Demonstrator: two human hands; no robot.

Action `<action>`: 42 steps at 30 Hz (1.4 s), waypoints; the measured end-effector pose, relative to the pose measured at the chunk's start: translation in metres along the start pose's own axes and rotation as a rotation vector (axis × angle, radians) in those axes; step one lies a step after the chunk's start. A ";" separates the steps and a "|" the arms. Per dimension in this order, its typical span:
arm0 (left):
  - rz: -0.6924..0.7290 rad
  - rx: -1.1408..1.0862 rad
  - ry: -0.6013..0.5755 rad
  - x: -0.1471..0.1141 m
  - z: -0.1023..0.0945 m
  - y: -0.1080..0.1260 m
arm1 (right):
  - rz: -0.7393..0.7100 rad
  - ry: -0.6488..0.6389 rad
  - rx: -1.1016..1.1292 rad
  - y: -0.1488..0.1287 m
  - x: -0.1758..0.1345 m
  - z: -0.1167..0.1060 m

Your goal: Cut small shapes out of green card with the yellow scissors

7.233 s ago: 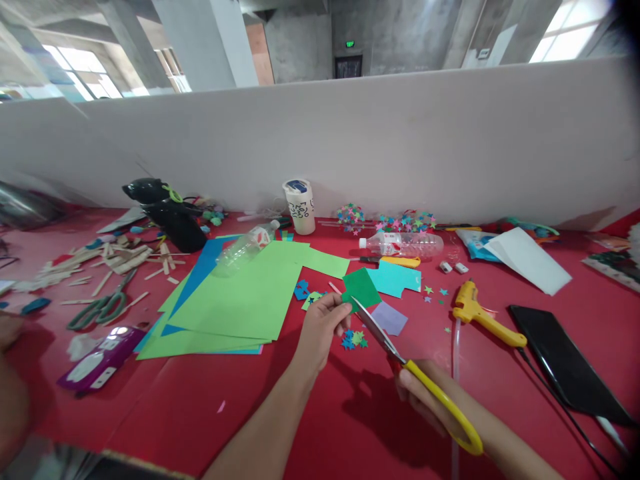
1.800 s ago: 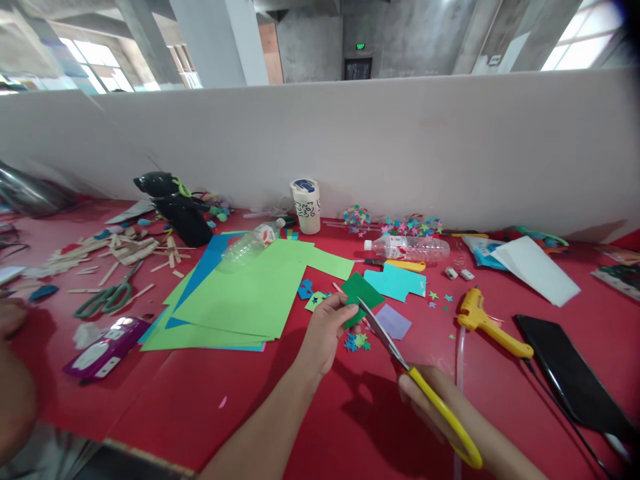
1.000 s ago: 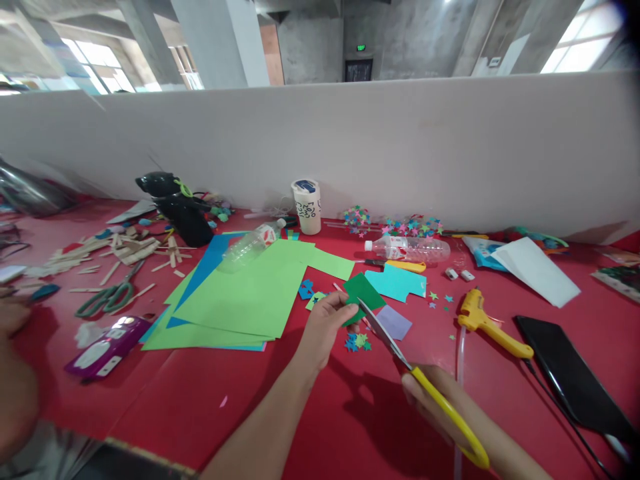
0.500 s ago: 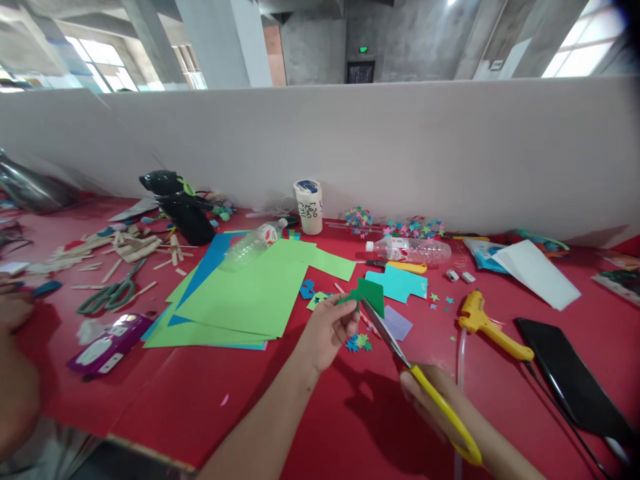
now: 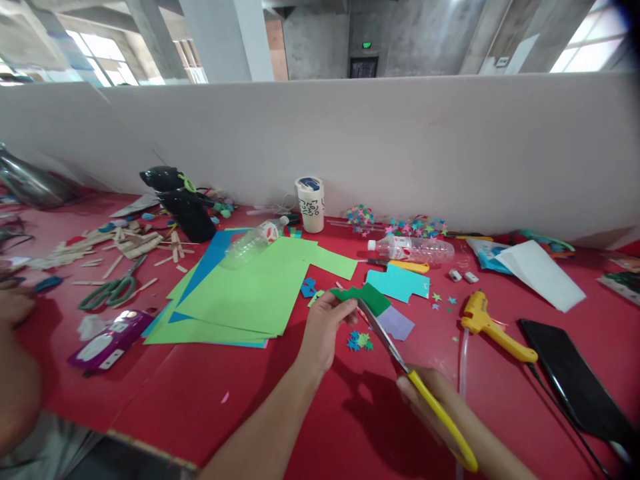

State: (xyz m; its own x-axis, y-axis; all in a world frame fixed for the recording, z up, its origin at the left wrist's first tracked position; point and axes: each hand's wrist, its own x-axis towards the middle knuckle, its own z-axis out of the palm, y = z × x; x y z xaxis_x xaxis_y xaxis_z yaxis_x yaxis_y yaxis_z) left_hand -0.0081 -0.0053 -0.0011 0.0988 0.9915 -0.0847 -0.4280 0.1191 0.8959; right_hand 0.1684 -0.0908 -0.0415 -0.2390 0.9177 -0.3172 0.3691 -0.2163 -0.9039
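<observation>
Between the thumb and fingers of my left hand (image 5: 324,328) is a piece of dark green paper (image 5: 374,299), held above the table. My right hand (image 5: 425,399) grips yellow-handled scissors (image 5: 434,408), whose blades point up and left and meet the green paper's lower edge, close to my left fingertips. Under and beside the paper lie a purple paper piece (image 5: 398,324), a cyan paper piece (image 5: 398,283) and small blue and green paper stars (image 5: 360,341). Left of my left hand spreads a stack of light green sheets (image 5: 250,293).
Two plastic bottles (image 5: 418,250) (image 5: 256,241) and a white cup (image 5: 311,205) stand or lie toward the partition. At right are a yellow glue gun (image 5: 493,327) and a black phone (image 5: 570,373). Green scissors (image 5: 111,291), wooden sticks and another person's hand (image 5: 15,303) are at left.
The green paper has turned in my left hand and now tilts down to the right. My left hand has shifted slightly left, and the scissors stay at the paper's edge.
</observation>
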 end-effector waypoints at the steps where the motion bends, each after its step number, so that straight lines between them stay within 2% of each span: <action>1: 0.007 0.021 -0.003 0.000 -0.001 0.001 | -0.006 0.002 0.004 0.000 0.000 0.000; 7: 0.002 0.091 -0.022 0.002 -0.005 0.004 | 0.035 0.013 0.089 -0.011 -0.009 0.003; 12: 0.003 0.121 -0.040 0.003 -0.006 0.001 | 0.070 -0.023 0.059 -0.020 -0.013 0.003; 19: -0.027 0.169 -0.040 0.004 -0.008 0.003 | 0.074 -0.020 -0.015 -0.016 -0.007 -0.004; 27: -0.057 0.203 -0.068 0.007 -0.011 0.009 | -0.004 0.007 -0.159 -0.009 -0.004 -0.007; 32: -0.096 0.220 -0.091 0.009 -0.013 0.012 | 0.051 -0.018 -0.140 -0.016 -0.006 -0.008; 42: -0.083 0.185 -0.112 0.009 -0.014 0.010 | 0.029 0.001 -0.174 -0.012 -0.004 -0.009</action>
State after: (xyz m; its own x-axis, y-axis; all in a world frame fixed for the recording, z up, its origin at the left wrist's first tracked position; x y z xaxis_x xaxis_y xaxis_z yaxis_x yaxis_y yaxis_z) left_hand -0.0239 0.0051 0.0006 0.2299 0.9655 -0.1220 -0.2431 0.1784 0.9535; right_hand 0.1735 -0.0891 -0.0271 -0.2253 0.9122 -0.3421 0.5259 -0.1817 -0.8309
